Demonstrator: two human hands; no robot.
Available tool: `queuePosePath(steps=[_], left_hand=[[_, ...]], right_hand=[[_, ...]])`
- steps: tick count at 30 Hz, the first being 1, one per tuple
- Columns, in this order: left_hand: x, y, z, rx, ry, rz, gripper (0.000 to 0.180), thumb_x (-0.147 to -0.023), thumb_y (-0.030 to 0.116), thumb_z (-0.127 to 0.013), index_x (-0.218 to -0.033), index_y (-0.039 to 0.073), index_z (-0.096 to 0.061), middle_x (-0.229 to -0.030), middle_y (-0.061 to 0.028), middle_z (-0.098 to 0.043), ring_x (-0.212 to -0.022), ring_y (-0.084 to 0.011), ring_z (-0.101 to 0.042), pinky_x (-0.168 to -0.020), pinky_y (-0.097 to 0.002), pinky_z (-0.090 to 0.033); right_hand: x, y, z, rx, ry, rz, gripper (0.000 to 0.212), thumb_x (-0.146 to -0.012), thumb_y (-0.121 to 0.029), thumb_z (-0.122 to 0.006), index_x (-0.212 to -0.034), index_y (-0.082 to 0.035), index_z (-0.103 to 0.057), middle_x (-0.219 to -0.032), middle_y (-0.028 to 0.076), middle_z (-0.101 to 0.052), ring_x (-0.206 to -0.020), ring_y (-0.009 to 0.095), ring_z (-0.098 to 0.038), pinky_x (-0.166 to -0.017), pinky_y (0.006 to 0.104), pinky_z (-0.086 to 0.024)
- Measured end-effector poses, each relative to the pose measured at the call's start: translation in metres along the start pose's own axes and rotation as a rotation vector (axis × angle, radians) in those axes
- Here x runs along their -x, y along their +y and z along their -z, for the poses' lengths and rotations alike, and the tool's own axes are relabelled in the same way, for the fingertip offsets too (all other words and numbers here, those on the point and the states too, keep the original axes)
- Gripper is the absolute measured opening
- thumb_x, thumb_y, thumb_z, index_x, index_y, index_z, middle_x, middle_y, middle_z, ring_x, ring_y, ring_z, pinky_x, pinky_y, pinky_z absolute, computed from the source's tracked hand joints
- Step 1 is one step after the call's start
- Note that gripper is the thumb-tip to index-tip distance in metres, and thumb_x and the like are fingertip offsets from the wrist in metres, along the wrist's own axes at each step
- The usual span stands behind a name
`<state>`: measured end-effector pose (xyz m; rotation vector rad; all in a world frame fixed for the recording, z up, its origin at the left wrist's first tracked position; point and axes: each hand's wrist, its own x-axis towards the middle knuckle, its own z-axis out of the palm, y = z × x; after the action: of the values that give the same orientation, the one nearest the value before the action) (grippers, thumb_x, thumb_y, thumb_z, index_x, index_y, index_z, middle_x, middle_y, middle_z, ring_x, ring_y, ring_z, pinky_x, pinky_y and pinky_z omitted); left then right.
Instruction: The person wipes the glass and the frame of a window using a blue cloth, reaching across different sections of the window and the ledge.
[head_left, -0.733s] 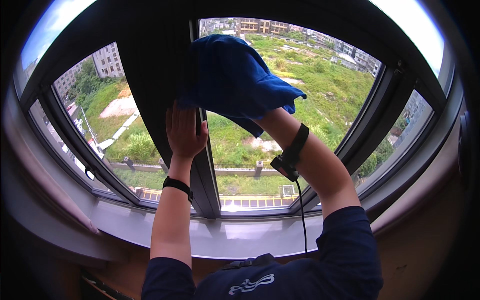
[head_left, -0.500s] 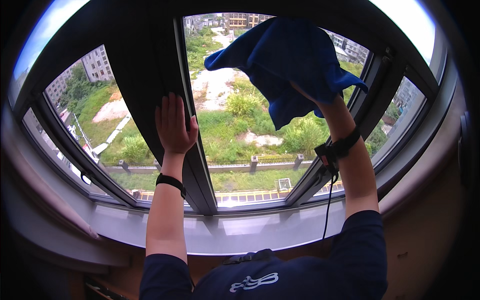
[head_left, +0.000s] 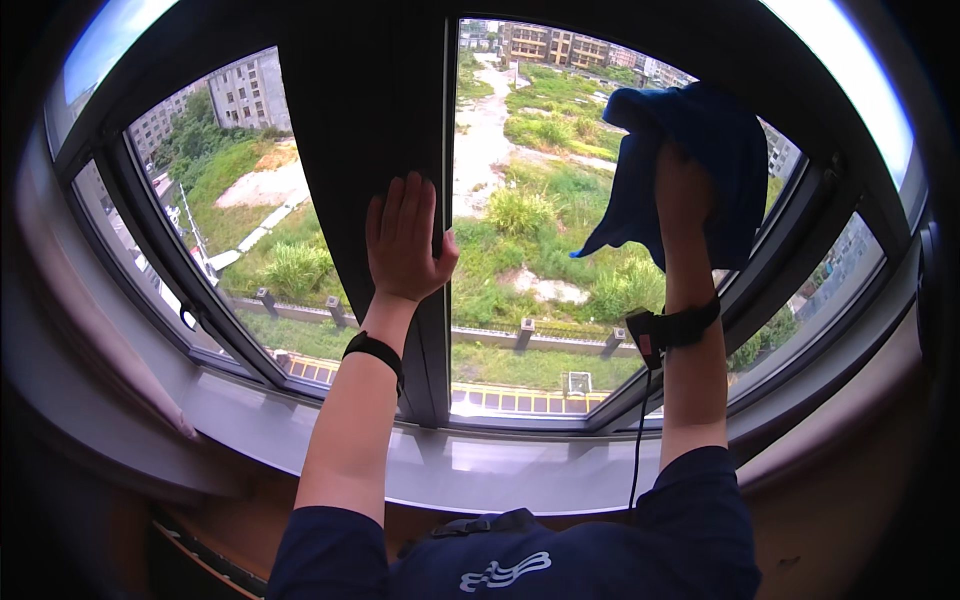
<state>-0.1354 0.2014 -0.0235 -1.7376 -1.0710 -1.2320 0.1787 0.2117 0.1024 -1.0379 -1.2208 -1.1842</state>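
My right hand (head_left: 683, 195) presses a blue cloth (head_left: 690, 165) against the upper right part of the middle window pane (head_left: 520, 300). The cloth hangs in folds around and below the hand. My left hand (head_left: 405, 240) lies flat, fingers apart, on the wide dark post (head_left: 370, 130) between the panes, its thumb hooked over the post's right edge. A black band sits on each wrist, and a thin cable drops from the right one.
A pale window sill (head_left: 450, 465) runs below the dark frames. A left pane (head_left: 250, 220) and a narrow right pane (head_left: 820, 290) flank the middle one. Outside lie green ground, a path and apartment blocks far below.
My right hand has carried the cloth from the middle of the pane up and to the right. My left hand stays pressed on the post.
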Motion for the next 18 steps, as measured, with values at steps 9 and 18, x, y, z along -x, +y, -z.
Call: queuePosePath(steps=[9,18], left_hand=[[-0.01,0.004,-0.001,-0.069,0.092,-0.031,0.068,-0.082,0.027,-0.055,-0.142,0.0,-0.039,-0.147,-0.0208,-0.04,-0.136,-0.0375,-0.038,-0.114,-0.0513,-0.024],[-0.008,0.006,0.004,-0.059,0.106,-0.055,0.067,-0.083,0.025,-0.054,-0.143,-0.001,-0.037,-0.147,-0.0222,-0.04,-0.136,-0.0385,-0.037,-0.112,-0.0522,-0.026]], right_hand=[[-0.005,-0.126,0.002,-0.579,-0.553,0.328,0.054,-0.09,-0.041,-0.056,-0.137,-0.016,-0.051,-0.141,0.012,-0.05,-0.131,0.028,-0.047,-0.113,0.0422,-0.031],[0.033,0.093,0.03,-0.035,-0.209,0.262,0.058,-0.083,-0.046,-0.068,-0.13,-0.013,-0.057,-0.134,0.015,-0.055,-0.127,0.034,-0.049,-0.11,0.0466,-0.034]])
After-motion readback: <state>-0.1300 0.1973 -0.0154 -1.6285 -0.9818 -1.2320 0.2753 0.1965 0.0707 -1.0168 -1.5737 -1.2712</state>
